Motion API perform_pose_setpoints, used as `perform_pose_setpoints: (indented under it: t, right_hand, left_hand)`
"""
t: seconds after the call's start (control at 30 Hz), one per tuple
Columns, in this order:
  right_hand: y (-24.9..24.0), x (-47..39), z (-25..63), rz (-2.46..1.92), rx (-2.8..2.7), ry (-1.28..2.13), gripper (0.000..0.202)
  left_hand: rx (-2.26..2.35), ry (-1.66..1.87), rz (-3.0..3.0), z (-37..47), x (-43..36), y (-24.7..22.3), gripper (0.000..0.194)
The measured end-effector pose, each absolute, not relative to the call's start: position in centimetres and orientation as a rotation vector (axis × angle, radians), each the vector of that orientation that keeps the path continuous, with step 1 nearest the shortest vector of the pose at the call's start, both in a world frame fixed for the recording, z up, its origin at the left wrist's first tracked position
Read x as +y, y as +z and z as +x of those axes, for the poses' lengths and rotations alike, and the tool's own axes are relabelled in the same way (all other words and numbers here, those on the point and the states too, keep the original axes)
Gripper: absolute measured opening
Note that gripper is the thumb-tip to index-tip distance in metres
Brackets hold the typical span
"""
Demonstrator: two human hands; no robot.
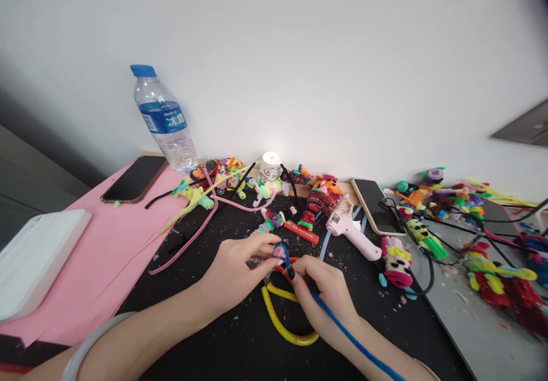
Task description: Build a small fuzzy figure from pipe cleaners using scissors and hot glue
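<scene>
1. The blue pipe cleaner runs slantwise over the black mat, its long tail pointing toward the near edge, short of the near right corner; its bent end curls away from the person into a small loop.
2. The right hand has thumb and forefinger closed on the strand just below that loop.
3. The left hand pinches the loop's other side, fingertips nearly together. What the pink bit inside is, I cannot tell.
4. Directly beneath lies a yellow-handled tool, partly covered by the hands.
5. Just beyond, a red stick and a pink glue gun lie toward the mat's far right.
6. Pipe-cleaner figures crowd the far edge, near a paper cup.
7. A bottle stands tilted past the pink paper's far edge.
</scene>
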State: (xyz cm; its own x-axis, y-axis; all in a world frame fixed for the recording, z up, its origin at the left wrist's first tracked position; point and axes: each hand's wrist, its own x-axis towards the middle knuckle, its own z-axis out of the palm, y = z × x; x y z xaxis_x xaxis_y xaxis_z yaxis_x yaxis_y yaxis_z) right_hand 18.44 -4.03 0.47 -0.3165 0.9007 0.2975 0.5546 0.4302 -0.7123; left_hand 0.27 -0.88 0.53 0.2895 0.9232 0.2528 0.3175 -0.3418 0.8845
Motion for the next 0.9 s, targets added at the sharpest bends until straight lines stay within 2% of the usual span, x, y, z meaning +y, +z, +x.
perform_pose_setpoints:
  t: [0.13,0.47,0.77,0.9]
  right_hand:
    - [0.49,-3.98,18.48,-1.218,-2.008,0.647,0.015]
    - [0.75,-3.94,18.53,-1.181,-1.996,0.620,0.016]
    - [0.28,-4.40,18.41,-1.298,-1.845,0.728,0.021]
    - [0.08,-4.49,18.23,-1.331,-1.753,0.788,0.016]
  left_hand:
    - [1.107,1.071,1.939,0.20,-0.89,0.40,0.024]
    - [1.096,0.934,1.890,0.22,-0.80,1.00,0.012]
    - [1.125,0.923,1.875,0.17,-0.83,1.05,0.009]
    - [1.136,0.899,1.839,0.15,-0.75,0.97,0.007]
